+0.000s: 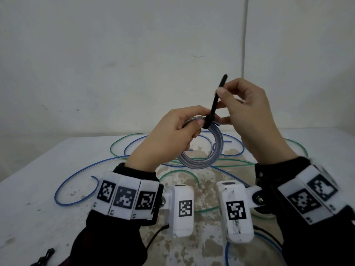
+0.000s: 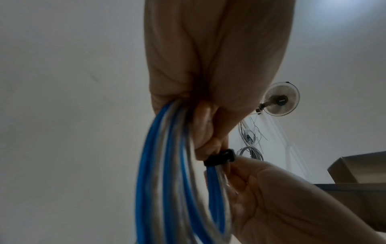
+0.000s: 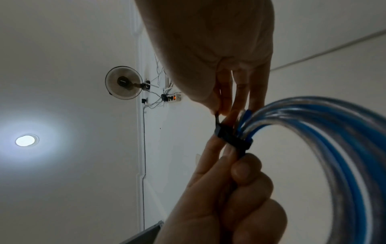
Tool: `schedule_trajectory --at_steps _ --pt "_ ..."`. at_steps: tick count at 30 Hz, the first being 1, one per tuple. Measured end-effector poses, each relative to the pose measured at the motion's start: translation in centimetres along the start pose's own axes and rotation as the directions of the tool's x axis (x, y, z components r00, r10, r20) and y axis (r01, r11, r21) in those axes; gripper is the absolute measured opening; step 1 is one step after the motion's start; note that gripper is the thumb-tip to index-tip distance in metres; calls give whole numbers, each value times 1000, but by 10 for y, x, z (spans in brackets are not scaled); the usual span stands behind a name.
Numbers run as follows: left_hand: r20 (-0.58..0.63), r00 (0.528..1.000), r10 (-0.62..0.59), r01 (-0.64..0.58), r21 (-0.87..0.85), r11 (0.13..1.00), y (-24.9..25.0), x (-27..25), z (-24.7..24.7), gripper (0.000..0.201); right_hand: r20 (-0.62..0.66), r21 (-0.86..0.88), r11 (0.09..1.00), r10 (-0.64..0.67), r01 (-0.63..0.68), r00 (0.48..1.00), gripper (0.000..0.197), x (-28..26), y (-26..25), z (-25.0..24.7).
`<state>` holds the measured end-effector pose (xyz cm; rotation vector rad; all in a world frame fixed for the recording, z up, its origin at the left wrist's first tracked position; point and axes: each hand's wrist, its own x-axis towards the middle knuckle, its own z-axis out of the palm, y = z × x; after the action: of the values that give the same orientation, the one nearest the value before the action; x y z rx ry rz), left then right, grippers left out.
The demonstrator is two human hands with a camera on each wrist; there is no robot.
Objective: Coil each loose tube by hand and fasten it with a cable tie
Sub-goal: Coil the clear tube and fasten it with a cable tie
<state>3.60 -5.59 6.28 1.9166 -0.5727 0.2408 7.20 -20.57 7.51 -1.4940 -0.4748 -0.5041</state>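
Fastening of one coiled tube, seen from the head and from both wrists. The left hand (image 1: 169,135) holds the coiled tube (image 1: 201,148), clear with blue striping, in the air above the table (image 1: 38,179), its fingers curled round the bundle of turns just beside the tie. The black cable tie (image 1: 211,114) already encircles the turns at the top of the coil, and its tail stands upward, pinched between the thumb and fingertips of the right hand (image 1: 247,112). The wrist views show the band closed snugly round the strands, with the tie's head (image 3: 221,132) beside the left fingers (image 3: 246,170). By this evidence the coiling of this tube is finished and its fastening is nearly so; a last tightening of the tail is probably all that remains. Most of the task is judged outstanding: several loose tubes, blue (image 1: 76,191) and green (image 1: 178,173), lie uncoiled and tangled on the table beneath the hands. A dark object (image 1: 44,256) at the near left edge may be spare ties, though this cannot be told.
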Motion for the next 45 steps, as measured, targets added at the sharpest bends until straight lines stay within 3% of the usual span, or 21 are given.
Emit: schedule_trajectory --at_steps 5,11,16,21,24,30,33,35,38,40,45 --pt "-77 994 -74 60 -169 984 -3 -1 -2 24 307 -73 997 50 -29 950 13 -3 -6 -1" --pt "-118 993 0 -22 -185 982 3 2 1 28 143 -176 971 -137 161 980 22 -4 -9 2" --pt "-141 987 73 -86 -89 992 9 0 4 39 89 -97 991 -80 89 993 19 -4 -16 -3" --pt "-199 980 23 -40 -82 996 11 2 5 23 183 -42 999 -22 31 983 21 -6 -15 -1" --pt "-248 967 52 -70 -64 995 8 1 6 17 243 -51 998 -22 35 970 22 -4 -14 -1" --pt "-264 946 187 -171 80 982 7 4 15 13 115 -78 996 -43 52 992 21 -4 -12 -3" --pt "-282 948 144 -126 81 989 3 5 14 13 108 -101 994 -37 48 993 21 -4 -11 1" --pt "-311 950 29 -55 -74 996 2 3 13 11 237 -114 993 56 -29 970 13 -3 -12 -4" --pt "-334 940 -71 -23 -270 963 1 3 5 13 476 -190 958 280 -214 834 18 -1 -13 -21" --pt "-335 939 -75 -33 -307 951 0 3 -2 18 531 -246 943 324 -223 783 18 -2 -11 -24" --pt "-302 951 -70 -26 -302 953 1 2 -10 26 479 -181 964 258 -193 839 12 -2 -8 -15"
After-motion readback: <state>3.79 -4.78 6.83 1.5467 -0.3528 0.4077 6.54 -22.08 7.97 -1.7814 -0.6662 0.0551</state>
